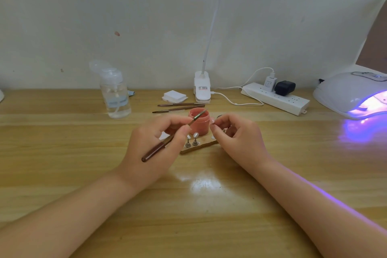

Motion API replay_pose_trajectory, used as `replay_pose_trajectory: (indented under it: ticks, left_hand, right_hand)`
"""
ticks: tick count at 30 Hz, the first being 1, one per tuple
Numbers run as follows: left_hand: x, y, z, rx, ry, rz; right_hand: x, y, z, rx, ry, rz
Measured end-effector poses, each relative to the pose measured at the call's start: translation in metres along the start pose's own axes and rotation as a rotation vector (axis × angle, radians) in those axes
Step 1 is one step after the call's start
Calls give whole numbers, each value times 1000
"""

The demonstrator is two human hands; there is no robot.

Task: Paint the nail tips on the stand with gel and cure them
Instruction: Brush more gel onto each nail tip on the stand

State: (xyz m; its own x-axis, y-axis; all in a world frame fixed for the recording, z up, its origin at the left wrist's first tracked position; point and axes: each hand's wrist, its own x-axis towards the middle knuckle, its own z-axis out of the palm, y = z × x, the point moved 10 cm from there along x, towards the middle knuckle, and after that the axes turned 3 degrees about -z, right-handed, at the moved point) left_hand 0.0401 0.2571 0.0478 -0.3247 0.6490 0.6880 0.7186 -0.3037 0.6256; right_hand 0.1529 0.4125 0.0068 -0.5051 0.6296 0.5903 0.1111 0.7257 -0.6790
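The left hand (156,142) is pinching a brown brush (167,141), bristles angling up over the pink gel jar (199,120). The right hand (234,136) is pinching a nail tip (212,121) just right of the jar. The stand (198,145), two tips upright, is sitting just in front of the jar, between both hands. Bare wooden table (199,205) is lying nearer than the jar. Far right of it, the curing lamp (351,94) is glowing violet. Behind the jar, the clip lamp's (202,88) label is unreadable.

Red label on the clip lamp base (201,88) — print too blurred to read, nothing else legible
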Motion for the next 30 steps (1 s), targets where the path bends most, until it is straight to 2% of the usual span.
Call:
replay_pose_trajectory:
  ticks: [9,15,22,30]
  left_hand:
    - [-5,4,13,128,-53,76]
    - [-8,-1,9,13,-58,33]
    - [-7,-8,14,25,-67,-42]
    - [-10,-1,9,-23,-38,-16]
  right_hand:
    - [0,-1,-2,-23,2,-5]
    - [-1,-6,-2,-11,3,-26]
    - [0,-3,-3,-7,13,-20]
    - [0,-6,-4,-6,20,-32]
